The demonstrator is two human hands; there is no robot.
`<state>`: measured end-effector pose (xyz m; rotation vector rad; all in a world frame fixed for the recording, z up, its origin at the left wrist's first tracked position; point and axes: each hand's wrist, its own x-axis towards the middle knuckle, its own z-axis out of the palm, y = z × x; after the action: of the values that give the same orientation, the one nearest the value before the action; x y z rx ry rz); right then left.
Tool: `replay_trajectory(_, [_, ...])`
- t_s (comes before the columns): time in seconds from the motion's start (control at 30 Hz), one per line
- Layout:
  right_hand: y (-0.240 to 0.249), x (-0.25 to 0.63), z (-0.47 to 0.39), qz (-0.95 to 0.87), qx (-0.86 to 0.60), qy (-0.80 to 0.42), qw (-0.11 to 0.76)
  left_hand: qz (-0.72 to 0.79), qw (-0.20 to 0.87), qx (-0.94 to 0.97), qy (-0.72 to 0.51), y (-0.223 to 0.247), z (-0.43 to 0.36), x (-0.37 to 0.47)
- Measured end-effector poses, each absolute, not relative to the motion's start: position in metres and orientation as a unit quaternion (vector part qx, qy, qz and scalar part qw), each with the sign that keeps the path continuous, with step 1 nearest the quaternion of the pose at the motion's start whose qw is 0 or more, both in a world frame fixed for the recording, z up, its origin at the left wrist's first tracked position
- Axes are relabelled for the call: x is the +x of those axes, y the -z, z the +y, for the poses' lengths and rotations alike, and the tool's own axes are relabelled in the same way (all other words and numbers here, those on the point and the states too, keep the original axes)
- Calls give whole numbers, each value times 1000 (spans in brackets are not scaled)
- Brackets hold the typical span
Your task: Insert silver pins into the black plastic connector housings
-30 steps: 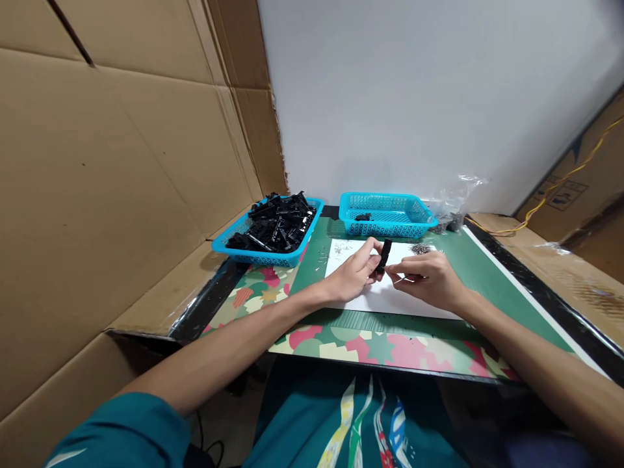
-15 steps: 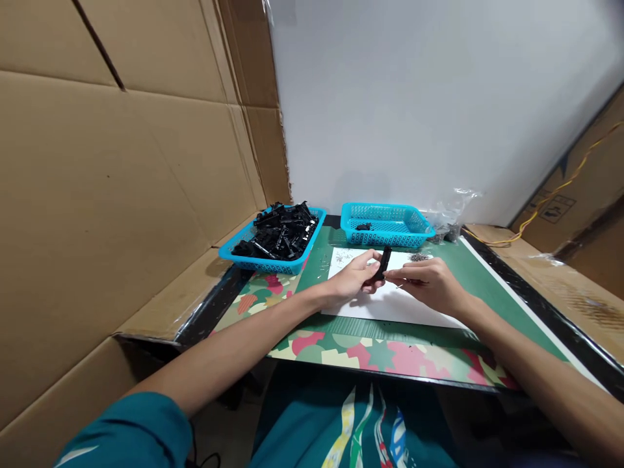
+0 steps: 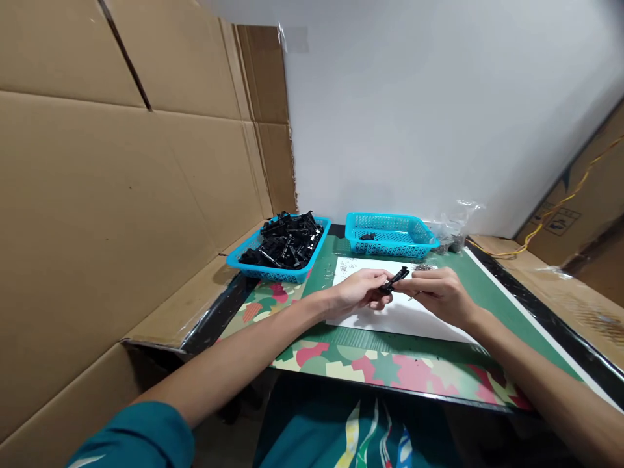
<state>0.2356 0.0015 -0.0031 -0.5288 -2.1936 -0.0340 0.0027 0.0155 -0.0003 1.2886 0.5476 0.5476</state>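
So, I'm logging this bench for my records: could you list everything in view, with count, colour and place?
Left basket: one, blue, back left
Black parts: many, black, heaped in it
Right basket: one, blue, back centre
Small dark pieces: count unclear, black, in it
Plastic bagging: count unclear, clear, right of that basket
Work mat: one, green, patterned front
White sheet: one, white, on the mat
Tiny pieces: uncountable, dark, sheet's far right
Cardboard: several panels, brown, both sides
Cable: count unclear, yellow, right
Wall: one, whitish, behind
Black part: one, black, in left hand
Thin rod: one, pale, in right hand
Hands: two, bare, above the sheet
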Motion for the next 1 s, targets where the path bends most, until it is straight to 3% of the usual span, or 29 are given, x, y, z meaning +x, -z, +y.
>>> replay_trajectory(0.43, [2,246,9,-856,-315,-106,396,325,226,838,-376,-5,9,1])
replay_trajectory(0.7, [-3,248,7,-850,-341,-165,367,316,188,861,-351,-3,10,0])
replay_trajectory(1.0, [0,248,13,-758,-338,-269,489,349,189,852,-341,7,6,5])
